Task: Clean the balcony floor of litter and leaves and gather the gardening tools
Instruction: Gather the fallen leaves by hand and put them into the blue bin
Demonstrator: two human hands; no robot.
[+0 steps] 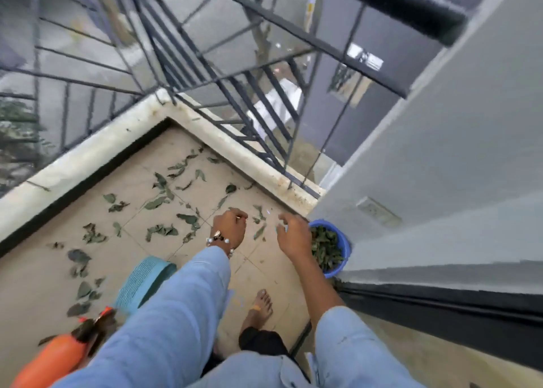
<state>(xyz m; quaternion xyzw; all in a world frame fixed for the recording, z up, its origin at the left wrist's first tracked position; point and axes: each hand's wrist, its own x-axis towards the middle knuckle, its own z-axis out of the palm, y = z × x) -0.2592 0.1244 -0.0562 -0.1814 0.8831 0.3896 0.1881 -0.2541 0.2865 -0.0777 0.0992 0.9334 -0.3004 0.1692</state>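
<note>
Green leaves [161, 202] lie scattered over the beige tiled balcony floor [38, 281]. A blue bucket [343, 240] partly filled with leaves stands against the wall at the right. My left hand [230, 226], with a beaded bracelet on the wrist, hovers over the floor with its fingers curled, and a bit of leaf shows at its top. My right hand [293, 234] hangs with relaxed fingers beside the bucket's left rim and holds nothing. An orange spray bottle [55, 358] with a dark trigger lies at the lower left.
A teal woven item [144, 279] sits on the floor by my left arm. My bare foot [261, 308] stands on the tiles. A white kerb [88, 152] with a black metal railing [235, 99] bounds the corner. A grey wall [440, 167] and dark door track [440, 308] run along the right.
</note>
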